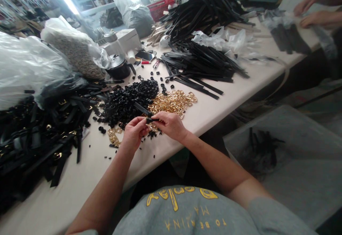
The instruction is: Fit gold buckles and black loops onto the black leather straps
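Observation:
Both hands meet over the near edge of the table, pinching one short black strap point(142, 108). My left hand point(134, 132) grips its near end between thumb and fingers. My right hand point(171, 123) is closed on the same strap from the right, its fingertips almost touching the left ones. Whether a small loop or buckle is also between the fingers is hidden. Just beyond the hands lie a heap of small black loops point(125, 101) and a heap of gold-coloured buckles point(173, 101). A few more gold buckles point(113, 137) lie by my left wrist.
Black straps with buckles point(40, 138) pile up at the left, beside plastic bags point(72, 46). A black lidded pot point(117, 67), a phone point(145, 55) and long black strips point(203, 64) lie farther back. Another person's hands point(312, 12) work at far right. A bin point(299, 163) stands below.

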### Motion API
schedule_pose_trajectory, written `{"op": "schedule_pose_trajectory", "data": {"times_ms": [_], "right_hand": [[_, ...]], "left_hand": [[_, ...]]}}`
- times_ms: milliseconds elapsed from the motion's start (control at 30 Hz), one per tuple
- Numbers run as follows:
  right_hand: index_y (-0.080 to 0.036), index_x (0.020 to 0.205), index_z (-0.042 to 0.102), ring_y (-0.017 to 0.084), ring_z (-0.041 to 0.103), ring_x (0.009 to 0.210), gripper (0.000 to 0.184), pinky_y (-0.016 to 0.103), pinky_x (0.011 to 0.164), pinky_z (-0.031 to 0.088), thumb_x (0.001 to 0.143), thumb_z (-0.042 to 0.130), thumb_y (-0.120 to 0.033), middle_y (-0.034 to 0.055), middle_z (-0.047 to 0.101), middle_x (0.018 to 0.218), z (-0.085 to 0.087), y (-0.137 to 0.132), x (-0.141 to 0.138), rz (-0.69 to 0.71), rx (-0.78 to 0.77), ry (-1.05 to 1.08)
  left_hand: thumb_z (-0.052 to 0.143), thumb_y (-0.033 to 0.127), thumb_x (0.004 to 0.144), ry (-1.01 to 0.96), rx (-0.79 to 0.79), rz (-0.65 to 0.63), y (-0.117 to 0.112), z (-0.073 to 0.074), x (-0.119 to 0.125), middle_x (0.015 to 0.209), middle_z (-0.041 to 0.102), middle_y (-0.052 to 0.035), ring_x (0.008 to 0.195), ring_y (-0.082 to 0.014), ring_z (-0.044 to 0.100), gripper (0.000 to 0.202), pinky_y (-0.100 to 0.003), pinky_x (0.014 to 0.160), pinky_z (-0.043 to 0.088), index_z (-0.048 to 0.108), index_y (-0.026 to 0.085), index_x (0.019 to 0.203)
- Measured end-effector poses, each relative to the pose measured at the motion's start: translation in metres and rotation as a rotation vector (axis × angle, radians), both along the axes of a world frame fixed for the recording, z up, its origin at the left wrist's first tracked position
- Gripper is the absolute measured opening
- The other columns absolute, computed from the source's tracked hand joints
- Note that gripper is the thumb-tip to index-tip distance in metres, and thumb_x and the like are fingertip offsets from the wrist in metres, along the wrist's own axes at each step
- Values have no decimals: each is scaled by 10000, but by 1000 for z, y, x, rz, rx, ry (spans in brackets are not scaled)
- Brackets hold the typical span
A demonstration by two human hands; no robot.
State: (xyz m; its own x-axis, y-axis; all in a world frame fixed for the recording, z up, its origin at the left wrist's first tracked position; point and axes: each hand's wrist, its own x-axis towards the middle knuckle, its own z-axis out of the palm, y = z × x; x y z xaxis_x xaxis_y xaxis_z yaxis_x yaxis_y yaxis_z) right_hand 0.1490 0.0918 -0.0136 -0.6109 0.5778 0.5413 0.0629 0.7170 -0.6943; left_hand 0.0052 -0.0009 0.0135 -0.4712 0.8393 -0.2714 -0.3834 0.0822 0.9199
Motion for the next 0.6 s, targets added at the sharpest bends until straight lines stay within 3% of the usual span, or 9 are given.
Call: {"op": "schedule_pose_trajectory", "data": {"times_ms": [333, 600], "right_hand": [[-198, 906, 691, 127, 632, 743, 75, 227, 682, 468, 908, 636, -249, 18, 694, 837, -1, 1, 1, -11, -52, 156], [-199, 903, 684, 127, 621, 741, 94, 230, 693, 456, 924, 611, -255, 13, 681, 816, 1, -1, 0, -8, -12, 101]], "left_hand": [[899, 324, 545, -87, 20, 3, 2, -2, -5, 669, 639, 11, 529, -51, 575, 377, -132, 485, 462, 663, 134, 770], [927, 319, 503, -138, -6, -30, 3, -2, -2, 628, 618, 23, 508, -43, 566, 404, -118, 479, 489, 662, 131, 744]]}}
